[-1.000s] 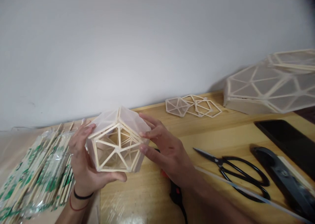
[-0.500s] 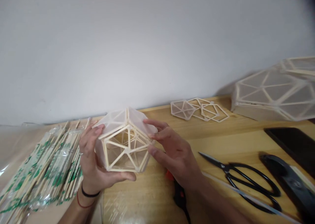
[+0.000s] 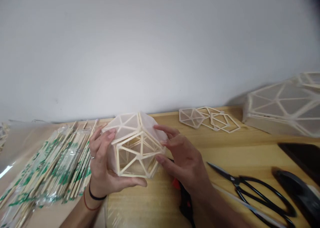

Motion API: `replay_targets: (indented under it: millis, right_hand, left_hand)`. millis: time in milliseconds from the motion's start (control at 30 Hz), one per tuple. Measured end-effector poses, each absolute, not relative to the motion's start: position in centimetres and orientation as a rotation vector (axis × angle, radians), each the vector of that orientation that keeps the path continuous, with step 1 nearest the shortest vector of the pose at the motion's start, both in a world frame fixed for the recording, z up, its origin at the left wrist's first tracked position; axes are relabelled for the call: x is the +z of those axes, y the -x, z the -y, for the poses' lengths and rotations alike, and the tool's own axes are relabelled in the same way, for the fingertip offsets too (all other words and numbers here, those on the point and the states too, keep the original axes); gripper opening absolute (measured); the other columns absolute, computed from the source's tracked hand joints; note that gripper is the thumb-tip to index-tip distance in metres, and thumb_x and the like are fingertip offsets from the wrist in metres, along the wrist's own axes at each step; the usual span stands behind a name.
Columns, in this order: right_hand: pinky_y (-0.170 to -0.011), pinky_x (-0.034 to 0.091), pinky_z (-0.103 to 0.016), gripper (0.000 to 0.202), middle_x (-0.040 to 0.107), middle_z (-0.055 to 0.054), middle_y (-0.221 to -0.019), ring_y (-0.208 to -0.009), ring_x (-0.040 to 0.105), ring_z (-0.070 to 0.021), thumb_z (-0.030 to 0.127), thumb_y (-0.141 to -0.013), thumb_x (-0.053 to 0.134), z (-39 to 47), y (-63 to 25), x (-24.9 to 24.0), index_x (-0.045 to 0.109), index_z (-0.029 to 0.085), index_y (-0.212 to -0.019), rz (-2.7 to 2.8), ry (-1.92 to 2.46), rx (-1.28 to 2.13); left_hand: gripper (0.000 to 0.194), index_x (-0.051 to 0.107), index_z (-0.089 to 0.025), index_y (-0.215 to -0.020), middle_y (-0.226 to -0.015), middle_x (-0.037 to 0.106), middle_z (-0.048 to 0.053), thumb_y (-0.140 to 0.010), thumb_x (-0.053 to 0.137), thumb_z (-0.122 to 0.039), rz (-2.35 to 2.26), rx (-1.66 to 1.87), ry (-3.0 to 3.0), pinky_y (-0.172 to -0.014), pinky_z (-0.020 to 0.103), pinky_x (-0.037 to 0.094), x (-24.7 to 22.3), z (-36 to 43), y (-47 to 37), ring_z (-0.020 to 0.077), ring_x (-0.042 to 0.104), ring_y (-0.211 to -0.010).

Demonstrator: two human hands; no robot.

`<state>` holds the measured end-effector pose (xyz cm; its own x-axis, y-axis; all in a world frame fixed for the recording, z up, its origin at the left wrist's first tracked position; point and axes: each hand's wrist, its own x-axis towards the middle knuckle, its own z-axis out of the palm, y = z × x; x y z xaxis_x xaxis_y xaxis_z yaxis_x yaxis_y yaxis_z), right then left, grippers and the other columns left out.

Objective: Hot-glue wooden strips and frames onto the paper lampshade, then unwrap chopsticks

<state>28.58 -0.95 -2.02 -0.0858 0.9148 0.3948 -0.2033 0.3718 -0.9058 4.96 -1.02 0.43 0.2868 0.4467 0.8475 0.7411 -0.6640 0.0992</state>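
Observation:
Between both hands I hold a polyhedral stick frame (image 3: pixel 140 157), its upper and side faces covered with translucent white sheet. The pentagonal face toward me is bare, so the hollow inside shows. My left hand (image 3: pixel 102 164) grips the left side, thumb beneath and fingers over the top. My right hand (image 3: pixel 186 161) pinches the right side, thumb at the front edge and fingertips on a covered panel. Below the right hand lies a black and red tool (image 3: pixel 185 201), partly hidden, possibly a glue gun.
Plastic-wrapped packs of wooden sticks (image 3: pixel 60 168) lie at left. Flat stick pentagons (image 3: pixel 212 119) rest by the wall. A larger covered stick structure (image 3: pixel 285 104) stands at right. Black-handled scissors (image 3: pixel 252 188), a clear thin rod (image 3: pixel 235 196) and a dark tool (image 3: pixel 298 191) lie nearer.
The view has swung a little left, so everything sits further right and slightly lower. The stick frame is tilted slightly differently, with both hands still gripping it.

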Motion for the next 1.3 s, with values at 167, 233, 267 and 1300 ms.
replay_targets:
  millis: [167,233,267,1300]
  right_hand:
    - [-0.116,0.046,-0.057,0.03,0.063,-0.008,-0.15,-0.141,0.059,-0.0332,0.018,-0.088,0.081,1.1,-28.3,-2.1,0.064,0.032,-0.109,1.367,0.728,1.033]
    - [-0.116,0.044,-0.057,0.032,0.061,-0.008,-0.151,-0.142,0.058,-0.0325,0.015,-0.089,0.078,1.2,-28.1,-2.1,0.062,0.032,-0.11,1.375,0.729,1.019]
    - [-0.116,0.044,-0.057,0.032,0.061,-0.008,-0.151,-0.142,0.057,-0.0323,0.014,-0.089,0.077,1.3,-28.1,-2.1,0.061,0.032,-0.11,1.374,0.727,1.014]
    - [-0.117,0.042,-0.056,0.031,0.071,-0.002,-0.138,-0.132,0.065,-0.0288,0.006,-0.081,0.075,1.8,-27.6,-1.2,0.064,0.03,-0.097,1.214,0.749,1.031]
  left_hand:
    - [0.133,0.041,-0.022,-0.164,-0.129,0.06,0.013,-0.055,0.089,-0.082,1.068,-1.337,2.263,-0.123,0.065,0.041,0.2,0.9,-4.8,0.0362,0.064,-0.119]
    - [0.135,0.04,-0.023,-0.164,-0.129,0.06,0.012,-0.054,0.09,-0.082,1.059,-1.336,2.271,-0.123,0.065,0.041,0.1,0.9,-4.8,0.0363,0.063,-0.12]
    - [0.135,0.04,-0.023,-0.164,-0.13,0.06,0.012,-0.053,0.09,-0.082,1.055,-1.34,2.271,-0.123,0.065,0.042,0.1,0.8,-4.8,0.0364,0.063,-0.12]
    - [0.131,0.041,-0.032,-0.165,-0.126,0.056,0.012,-0.055,0.088,-0.083,1.126,-1.423,2.268,-0.123,0.072,0.042,-0.1,1.2,-5.5,0.0398,0.061,-0.117]
